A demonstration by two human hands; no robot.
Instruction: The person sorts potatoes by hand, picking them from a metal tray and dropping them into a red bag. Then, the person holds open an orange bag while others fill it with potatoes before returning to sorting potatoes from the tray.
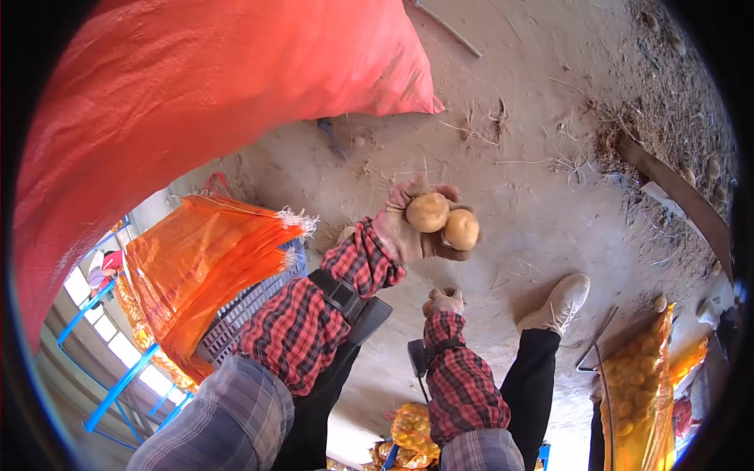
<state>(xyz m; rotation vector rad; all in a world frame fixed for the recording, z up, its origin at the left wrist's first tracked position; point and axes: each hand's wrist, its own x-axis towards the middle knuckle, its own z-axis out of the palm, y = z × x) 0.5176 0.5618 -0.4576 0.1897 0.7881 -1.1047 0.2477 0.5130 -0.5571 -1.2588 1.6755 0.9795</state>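
Two round, yellowish-brown potatoes rest in my left hand (404,228), palm up, near the middle of the view. One potato (428,213) lies on the palm side, and the other potato (461,229) sits beside it, with fingers curled around both. Lower down, my right hand (444,301) is closed, its fingers bent in; whatever it may hold is too small to make out. Both forearms wear red and black checked sleeves with dark straps. Dusty ground (487,188) lies below the hands.
A big red sack (236,71) fills the upper left. Orange mesh bags (208,267) hang over a grey plastic crate (251,302). A filled yellow mesh bag (638,392) stands lower right, near a curved strip (679,196). My shoe (561,304) is on the ground.
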